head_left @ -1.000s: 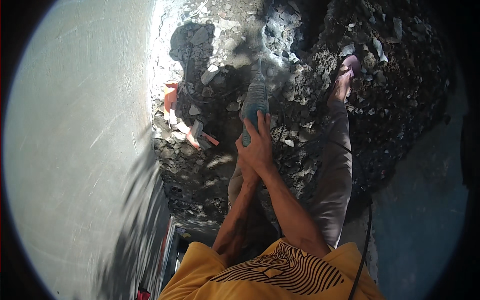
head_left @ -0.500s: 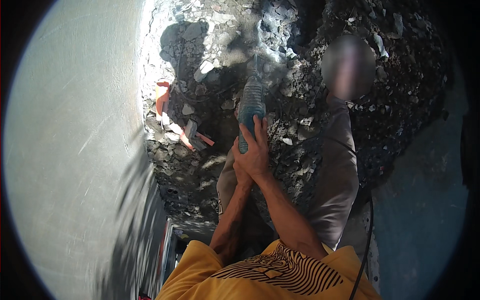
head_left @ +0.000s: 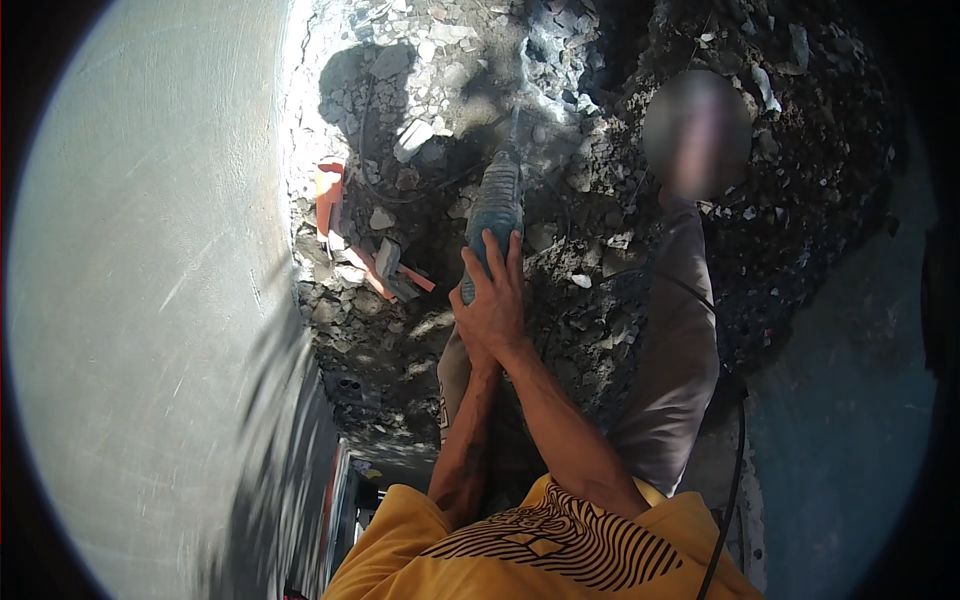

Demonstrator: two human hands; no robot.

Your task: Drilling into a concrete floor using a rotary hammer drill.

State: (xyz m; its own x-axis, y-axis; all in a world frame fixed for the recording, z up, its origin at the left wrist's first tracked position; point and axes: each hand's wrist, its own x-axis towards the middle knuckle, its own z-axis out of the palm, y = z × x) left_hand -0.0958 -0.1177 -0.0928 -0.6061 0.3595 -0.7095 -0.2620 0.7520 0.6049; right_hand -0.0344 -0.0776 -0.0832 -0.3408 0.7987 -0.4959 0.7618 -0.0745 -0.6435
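Over loose rubble (head_left: 610,215) that could deflect the bit (head_left: 515,127): my right hand (head_left: 492,303) grips teal demolition hammer (head_left: 497,200); left hand (head_left: 478,350), grip hidden.

Hard sunlight whitens far-left rubble (head_left: 448,36) around a rounded shadow (head_left: 350,85); the right is dim. I see streaky shadows on the left wall (head_left: 150,250). A blurred oval (head_left: 697,135) lies far, right of centre; edges curve into black.

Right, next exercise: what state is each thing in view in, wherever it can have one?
Power tool: held; running or not, unclear
Right hand: gripping power tool
Left hand: mostly hidden
Orange pieces: lying scattered
Rubble: loose, partly sunlit
Black cable: uncoiled, curving
Grey wall: scratched
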